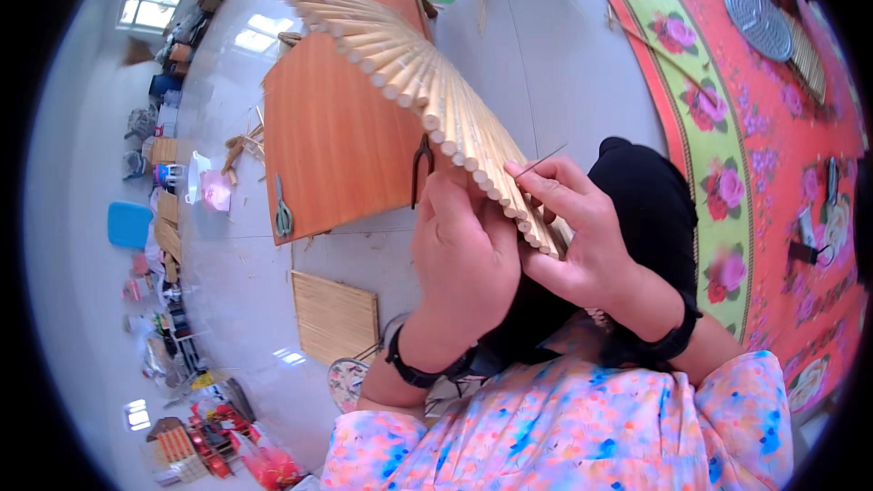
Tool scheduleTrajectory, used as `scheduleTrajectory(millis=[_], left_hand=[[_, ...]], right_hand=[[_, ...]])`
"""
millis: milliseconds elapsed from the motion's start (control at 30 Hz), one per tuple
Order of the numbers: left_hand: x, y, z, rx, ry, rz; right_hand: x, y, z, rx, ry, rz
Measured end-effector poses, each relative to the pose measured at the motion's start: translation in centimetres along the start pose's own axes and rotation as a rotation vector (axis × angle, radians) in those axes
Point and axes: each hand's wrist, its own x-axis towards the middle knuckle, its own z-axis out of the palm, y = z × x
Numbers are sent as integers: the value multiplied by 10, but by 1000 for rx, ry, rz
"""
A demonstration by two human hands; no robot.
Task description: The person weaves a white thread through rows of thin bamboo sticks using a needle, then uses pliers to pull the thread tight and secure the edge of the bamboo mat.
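A mat of pale round reed-like sticks (427, 100) rises in front of me, tilted up to the left. Its sticks lie side by side and twist into a fan, with their cut ends along the lower edge. My left hand (466, 255) is closed at that lower edge, its fingertips partly hidden. On the right side of the mat, my right hand (582, 232) is closed, thumb by the stick ends. From its index fingertip a thin needle-like piece (548, 156) sticks out; whether it is needle or wire I cannot tell.
An orange-brown board (341, 118) stands beyond my left hand, with green-handled scissors (284, 218) and dark pliers (422, 164) on it. A flat stick mat (335, 316) lies on the floor. Floral cloth (727, 186) covers the right; clutter lines the left wall.
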Motion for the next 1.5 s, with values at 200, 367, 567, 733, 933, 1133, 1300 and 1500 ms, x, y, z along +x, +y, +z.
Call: scheduleTrajectory(millis=[200,367,567,733,933,1133,1300,1500], left_hand=[[24,18,-58,439,198,263],[63,45,-69,847,40,975],[109,46,-45,1212,-516,979],[135,55,-67,1332,-415,1075],[146,82,-57,1115,-20,1095],[97,89,-19,796,480,977],[60,81,39,568,346,567],[14,39,99,240,202,449]], right_hand=[[-7,-2,-3,-45,8,51],[-8,1,-5,-80,14,41],[-26,-22,-2,-424,291,-160],[-51,-57,4,-361,29,-443],[-12,-59,-21,365,159,372],[49,-110,-52,598,717,280],[58,-115,-64,227,913,59],[39,-50,-82,-489,685,188]])
